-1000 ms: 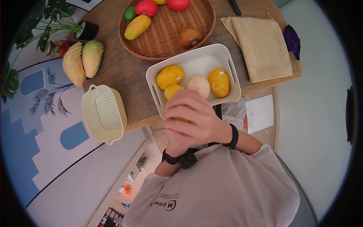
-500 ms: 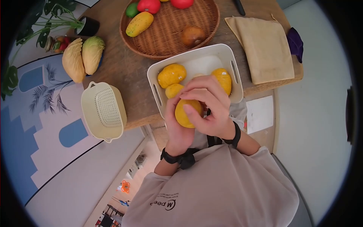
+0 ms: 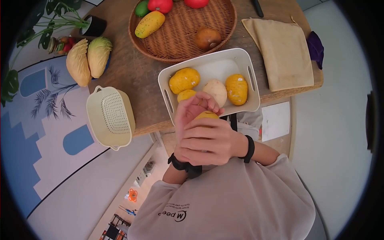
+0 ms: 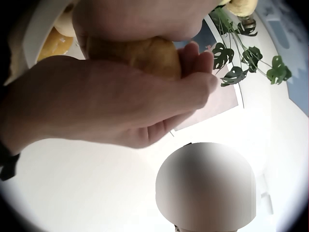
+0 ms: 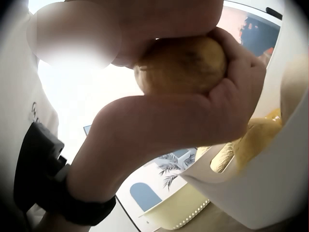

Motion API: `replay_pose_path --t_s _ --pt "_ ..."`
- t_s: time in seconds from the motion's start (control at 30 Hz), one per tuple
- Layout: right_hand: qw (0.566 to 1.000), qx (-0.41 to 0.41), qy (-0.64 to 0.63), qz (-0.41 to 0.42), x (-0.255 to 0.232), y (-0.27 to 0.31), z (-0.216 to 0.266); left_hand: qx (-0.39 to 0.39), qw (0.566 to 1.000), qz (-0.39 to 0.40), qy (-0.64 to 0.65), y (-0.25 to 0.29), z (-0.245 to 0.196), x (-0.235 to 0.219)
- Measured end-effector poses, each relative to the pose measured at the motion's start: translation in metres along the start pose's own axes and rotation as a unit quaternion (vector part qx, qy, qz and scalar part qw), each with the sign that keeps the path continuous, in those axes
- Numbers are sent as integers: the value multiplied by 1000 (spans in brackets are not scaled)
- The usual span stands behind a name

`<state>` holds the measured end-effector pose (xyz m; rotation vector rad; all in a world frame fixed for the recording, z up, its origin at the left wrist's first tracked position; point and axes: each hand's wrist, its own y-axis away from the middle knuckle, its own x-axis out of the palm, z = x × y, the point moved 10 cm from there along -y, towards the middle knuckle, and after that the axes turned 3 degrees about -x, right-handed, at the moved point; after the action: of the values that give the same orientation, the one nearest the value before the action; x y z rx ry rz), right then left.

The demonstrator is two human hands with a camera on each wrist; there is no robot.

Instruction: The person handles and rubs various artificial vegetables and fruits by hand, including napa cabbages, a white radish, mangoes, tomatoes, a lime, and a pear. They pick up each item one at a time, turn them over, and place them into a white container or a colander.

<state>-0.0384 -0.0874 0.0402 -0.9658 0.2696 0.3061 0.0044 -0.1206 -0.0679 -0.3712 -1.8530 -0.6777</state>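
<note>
A rounded yellow fruit (image 3: 207, 115) is held between both hands, just in front of the white tray's near edge. My left hand (image 3: 186, 113) cups it from the left, its fingers bent over the far side. Across the near side lies my right hand (image 3: 210, 140), with its fingers wrapped over the fruit. The right wrist view shows the fruit (image 5: 181, 67) brownish yellow with a dark patch, enclosed by the left hand (image 5: 193, 118) below and the right hand (image 5: 169, 17) above. Much of it is covered by the hands.
The white tray (image 3: 253, 105) contains several yellow fruits and a pale round one (image 3: 216, 92). Behind stands a wicker basket (image 3: 180, 40) with fruit. A cream colander (image 3: 128, 116) stands left, cabbages (image 3: 98, 56) beyond it. Folded cloth (image 3: 284, 56) lies right.
The right hand first covered the fruit, then lifted and spread to show its round yellow face. Now it has come back down across the near side, turned over the left hand.
</note>
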Motion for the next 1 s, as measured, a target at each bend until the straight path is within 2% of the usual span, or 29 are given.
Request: replay_pose_path --t_s 0.03,0.07,0.1,0.13,0.2,0.43,0.53,0.6,0.67,0.77,0.83,0.87,0.93,0.97,1.0 --pt "999 -30 -16 2 -1 -1 7 9 1000 -25 5 1 1 -6" --pt "999 20 11 -31 -9 -3 -4 20 998 -51 12 4 3 -10" --pt "995 69 39 -65 -17 -4 -17 67 983 -128 -115 15 -3 -17" --pt "986 116 66 -98 -24 -4 -28 92 965 -174 -176 22 -8 -17" --pt "993 90 53 -62 -12 -8 -21 121 953 -188 -204 25 -13 -16" --pt "998 35 37 -41 -13 -4 -15 142 949 -170 -226 30 -16 -11" --pt "993 92 72 -37 -13 -11 -24 151 946 -172 -229 30 -15 -13" --pt "997 21 71 -23 -1 -9 -1 156 942 -166 -247 27 -16 -11" --pt "999 -34 19 32 5 -7 13 163 933 -149 -284 26 -21 -5" --pt "996 81 36 -17 -12 -8 -23 173 922 -113 -327 26 -24 7" --pt "993 104 41 -26 -9 -8 -29 152 947 -89 -270 20 -19 5" --pt "992 117 44 -32 -7 -7 -31 118 975 -72 -175 13 -14 1" --pt "1000 -4 28 14 8 -7 -4 34 995 -85 34 3 -4 -12" --pt "997 -64 21 37 14 -5 10 -17 984 -104 143 1 6 -17" --pt "998 -50 13 42 10 -5 9 -11 986 -92 136 0 4 -16"
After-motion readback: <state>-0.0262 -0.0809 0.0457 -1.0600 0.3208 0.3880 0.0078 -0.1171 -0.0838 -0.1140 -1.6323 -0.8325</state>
